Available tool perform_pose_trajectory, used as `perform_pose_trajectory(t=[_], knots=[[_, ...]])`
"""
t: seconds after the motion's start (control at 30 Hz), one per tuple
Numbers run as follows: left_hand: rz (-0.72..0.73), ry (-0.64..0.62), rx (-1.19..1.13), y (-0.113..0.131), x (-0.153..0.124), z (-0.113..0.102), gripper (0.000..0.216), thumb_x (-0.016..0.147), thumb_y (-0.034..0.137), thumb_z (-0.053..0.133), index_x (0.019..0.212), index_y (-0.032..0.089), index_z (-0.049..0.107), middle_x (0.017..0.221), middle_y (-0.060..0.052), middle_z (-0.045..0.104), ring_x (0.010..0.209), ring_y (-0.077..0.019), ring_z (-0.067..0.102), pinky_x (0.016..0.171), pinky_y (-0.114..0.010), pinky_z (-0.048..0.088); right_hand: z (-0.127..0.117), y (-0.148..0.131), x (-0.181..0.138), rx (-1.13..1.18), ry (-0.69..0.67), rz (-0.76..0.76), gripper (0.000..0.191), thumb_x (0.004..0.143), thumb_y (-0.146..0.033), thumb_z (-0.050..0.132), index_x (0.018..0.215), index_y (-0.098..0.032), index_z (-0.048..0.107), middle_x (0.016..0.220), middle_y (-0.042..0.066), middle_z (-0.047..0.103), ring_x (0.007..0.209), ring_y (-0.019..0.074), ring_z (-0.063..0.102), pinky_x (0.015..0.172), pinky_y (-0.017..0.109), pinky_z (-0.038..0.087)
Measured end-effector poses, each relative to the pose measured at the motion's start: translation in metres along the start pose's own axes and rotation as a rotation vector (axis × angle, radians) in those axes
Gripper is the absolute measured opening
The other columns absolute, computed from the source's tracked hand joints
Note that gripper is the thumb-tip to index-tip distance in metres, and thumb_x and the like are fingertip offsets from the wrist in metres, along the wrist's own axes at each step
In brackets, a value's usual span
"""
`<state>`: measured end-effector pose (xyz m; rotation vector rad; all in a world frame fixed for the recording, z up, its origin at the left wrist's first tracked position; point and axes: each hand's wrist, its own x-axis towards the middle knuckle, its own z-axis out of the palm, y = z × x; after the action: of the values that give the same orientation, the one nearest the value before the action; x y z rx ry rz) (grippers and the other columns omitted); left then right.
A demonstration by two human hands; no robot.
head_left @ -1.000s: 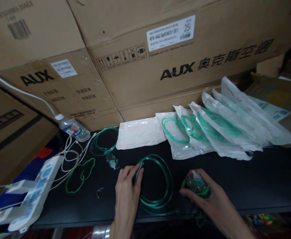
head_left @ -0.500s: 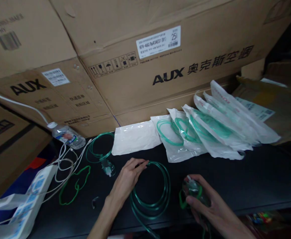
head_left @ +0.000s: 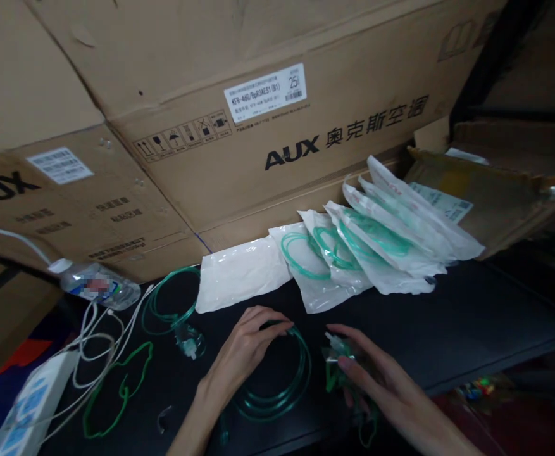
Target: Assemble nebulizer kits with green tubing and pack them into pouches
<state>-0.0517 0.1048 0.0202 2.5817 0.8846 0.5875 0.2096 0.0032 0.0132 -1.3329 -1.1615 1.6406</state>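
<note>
Green clear plastic tubing, wound in a flat coil, lies on the black table near its front edge. At far left sit a white power strip, a loose green elastic loop and a second small tubing coil. The left hand rests on the coil's upper rim, fingers spread and lightly curled over the tube. Just beside it, the right hand covers a clear green-edged mask, fingers loosely wrapped on it. Sealed white pouches fan out behind.
</note>
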Motion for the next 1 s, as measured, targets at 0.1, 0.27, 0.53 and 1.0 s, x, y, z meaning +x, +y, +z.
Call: perform_pose_trajectory(t=[0.1, 0.27, 0.53, 1.0], knots=[[-0.028, 0.079, -0.089, 0.003, -0.003, 0.008, 0.028, 0.103, 0.020, 0.056, 0.126, 0.026, 0.072, 0.112, -0.006, 0.073, 0.104, -0.0196, 0.064, 0.088, -0.033, 0.055, 0.007, -0.006, 0.009, -0.092, 0.024, -0.067, 0.049, 0.092, -0.057, 0.065, 0.126, -0.023, 0.061, 0.092, 0.001, 0.067, 0.069, 0.0158, 0.061, 0.064, 0.029, 0.047], [-0.078, 0.109, -0.240, 0.006, -0.005, 0.012, 0.028, 0.103, 0.025, 0.057, 0.125, 0.031, 0.073, 0.109, -0.004, 0.071, 0.100, -0.0179, 0.065, 0.086, -0.030, 0.055, 0.015, -0.016, 0.016, -0.208, 0.034, -0.111, 0.031, 0.094, -0.047, 0.066, 0.113, -0.022, 0.070, 0.084, 0.000, 0.068, 0.070, 0.0155, 0.059, 0.062, 0.027, 0.044], [-0.102, 0.084, -0.311, 0.007, -0.008, 0.015, 0.030, 0.101, 0.020, 0.061, 0.127, 0.032, 0.072, 0.111, -0.002, 0.069, 0.102, -0.0157, 0.065, 0.087, -0.026, 0.054, 0.021, -0.022, 0.018, -0.252, 0.006, -0.169, 0.029, 0.096, -0.044, 0.066, 0.117, -0.024, 0.071, 0.104, 0.001, 0.075, 0.096, 0.0193, 0.068, 0.085, 0.029, 0.049], [0.009, 0.138, -0.227, 0.011, -0.004, 0.009, 0.018, 0.102, 0.025, 0.062, 0.117, 0.024, 0.071, 0.103, -0.003, 0.073, 0.094, -0.0168, 0.065, 0.083, -0.030, 0.052, 0.020, -0.031, 0.020, -0.174, -0.146, 0.006, 0.044, 0.101, -0.060, 0.051, 0.117, -0.023, 0.067, 0.076, -0.003, 0.057, 0.063, 0.0121, 0.054, 0.057, 0.024, 0.044]])
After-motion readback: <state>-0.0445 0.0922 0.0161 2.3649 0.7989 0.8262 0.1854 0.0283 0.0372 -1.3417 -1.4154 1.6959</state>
